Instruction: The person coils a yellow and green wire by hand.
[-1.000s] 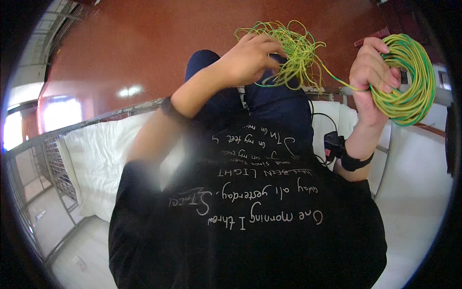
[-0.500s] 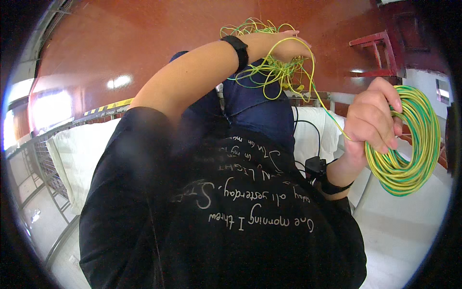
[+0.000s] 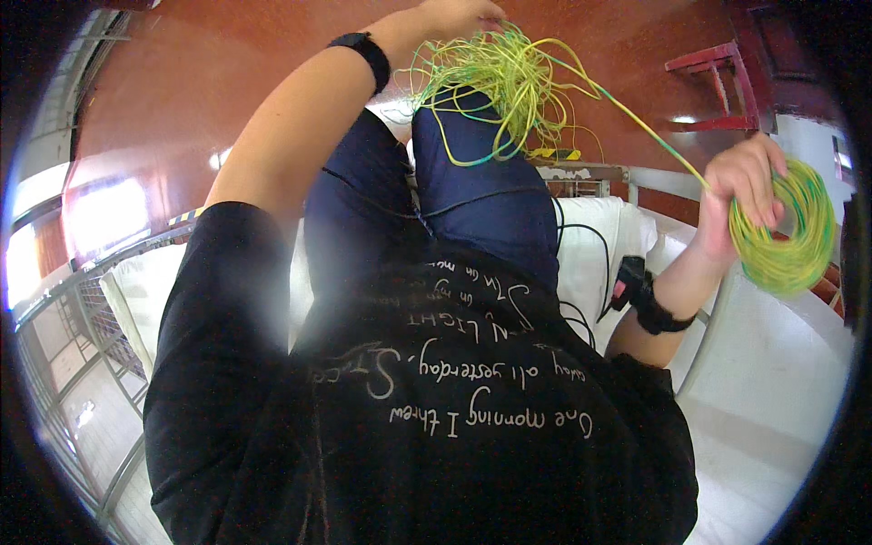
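My right hand (image 3: 747, 177), raised at the right, is wrapped round a neat oval coil of yellow-green wire (image 3: 799, 227). A single strand runs taut from it to a loose tangle of the same wire (image 3: 513, 86) above my knees. At the top, my left hand (image 3: 463, 16) is closed at the upper edge of that tangle, gripping some of its strands. Which strands it holds is partly hidden. Loops hang from the tangle over my dark blue trousers.
A dark red stool (image 3: 727, 86) stands on the reddish-brown floor (image 3: 254, 64) at the far right. White cloth (image 3: 599, 236) hangs over a rail beside my legs, with black cables (image 3: 604, 259) lying on it. Metal racks (image 3: 109, 363) stand at the left.
My left hand has moved up and left, out of the middle of the tangle to its upper edge. My right hand has risen slightly with the coil, and the strand between them has straightened.
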A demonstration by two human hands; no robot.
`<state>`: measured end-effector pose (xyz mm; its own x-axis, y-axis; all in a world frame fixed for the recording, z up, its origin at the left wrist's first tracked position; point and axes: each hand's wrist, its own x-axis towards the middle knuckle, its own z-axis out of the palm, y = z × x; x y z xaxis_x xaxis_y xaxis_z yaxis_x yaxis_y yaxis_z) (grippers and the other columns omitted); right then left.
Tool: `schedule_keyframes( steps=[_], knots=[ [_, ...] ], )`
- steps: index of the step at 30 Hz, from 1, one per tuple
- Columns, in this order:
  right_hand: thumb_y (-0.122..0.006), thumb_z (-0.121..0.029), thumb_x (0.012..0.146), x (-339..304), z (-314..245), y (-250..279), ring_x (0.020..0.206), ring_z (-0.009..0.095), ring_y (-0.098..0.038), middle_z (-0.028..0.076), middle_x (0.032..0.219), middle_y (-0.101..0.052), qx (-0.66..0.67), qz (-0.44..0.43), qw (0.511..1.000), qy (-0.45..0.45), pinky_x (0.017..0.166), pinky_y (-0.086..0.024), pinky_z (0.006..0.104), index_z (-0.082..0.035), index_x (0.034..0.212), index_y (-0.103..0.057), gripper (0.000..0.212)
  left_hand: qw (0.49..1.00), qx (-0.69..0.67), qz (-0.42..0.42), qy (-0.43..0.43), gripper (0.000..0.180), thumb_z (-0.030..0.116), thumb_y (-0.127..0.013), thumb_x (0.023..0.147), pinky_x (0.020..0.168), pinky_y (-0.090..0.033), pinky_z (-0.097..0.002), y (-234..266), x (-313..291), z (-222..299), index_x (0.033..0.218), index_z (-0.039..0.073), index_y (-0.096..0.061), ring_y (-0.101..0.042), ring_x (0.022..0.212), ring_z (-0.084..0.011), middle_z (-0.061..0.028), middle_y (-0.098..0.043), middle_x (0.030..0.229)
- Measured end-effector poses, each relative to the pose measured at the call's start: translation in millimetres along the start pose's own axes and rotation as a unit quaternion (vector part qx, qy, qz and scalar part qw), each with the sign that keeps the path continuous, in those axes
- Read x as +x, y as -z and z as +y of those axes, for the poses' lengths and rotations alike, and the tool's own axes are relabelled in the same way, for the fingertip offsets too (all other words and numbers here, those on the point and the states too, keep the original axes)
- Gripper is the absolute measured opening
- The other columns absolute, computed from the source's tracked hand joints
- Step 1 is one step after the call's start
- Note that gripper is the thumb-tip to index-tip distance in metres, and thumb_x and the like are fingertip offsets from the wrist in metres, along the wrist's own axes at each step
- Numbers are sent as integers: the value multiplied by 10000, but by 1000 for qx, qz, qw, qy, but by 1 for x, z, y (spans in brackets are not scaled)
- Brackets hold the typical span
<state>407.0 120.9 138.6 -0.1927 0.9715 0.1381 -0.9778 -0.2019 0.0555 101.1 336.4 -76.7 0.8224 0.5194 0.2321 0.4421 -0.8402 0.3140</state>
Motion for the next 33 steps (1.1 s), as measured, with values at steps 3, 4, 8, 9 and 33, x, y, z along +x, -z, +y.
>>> schedule_keyframes(
  steps=[3,4,8,9,33],
  knots=[
    [-656,40,635,14,-22,26,466,107,-460,1,555,-425,0,44,999,-16,438,-400,229,-55,830,-470,286,980,-98,-48,165,250,185,-613,834,784,-488,-410,57,-1,32,1035,42,-654,-616,923,-320,-158,-647,1040],
    [-652,14,653,18,-24,33,473,106,-449,1,556,-418,14,42,999,-18,444,-391,232,-53,833,-470,265,981,-87,-48,164,250,185,-613,834,784,-488,-410,70,-2,33,1035,42,-654,-616,923,-320,-158,-647,1040],
    [-596,-138,763,39,-23,44,501,106,-400,-8,565,-374,3,48,998,-45,479,-335,235,-48,842,-464,178,929,-124,-8,349,268,193,-605,864,777,-490,-398,115,-35,30,1079,40,-650,-631,921,-295,-152,-667,1004],
    [-573,-178,790,45,-21,40,505,102,-391,-15,566,-360,-15,42,998,-43,487,-318,236,-48,842,-461,179,915,-134,75,374,259,198,-584,884,745,-489,-388,121,-46,33,1063,26,-654,-630,868,-277,-141,-671,955],
    [-530,-165,823,-6,16,20,544,109,-357,-6,619,-332,-88,25,994,-56,527,-299,247,-51,832,-438,146,685,-195,503,490,179,181,-589,880,552,-342,-231,175,-308,164,957,25,-627,-424,604,-66,26,-515,716]
  ],
)
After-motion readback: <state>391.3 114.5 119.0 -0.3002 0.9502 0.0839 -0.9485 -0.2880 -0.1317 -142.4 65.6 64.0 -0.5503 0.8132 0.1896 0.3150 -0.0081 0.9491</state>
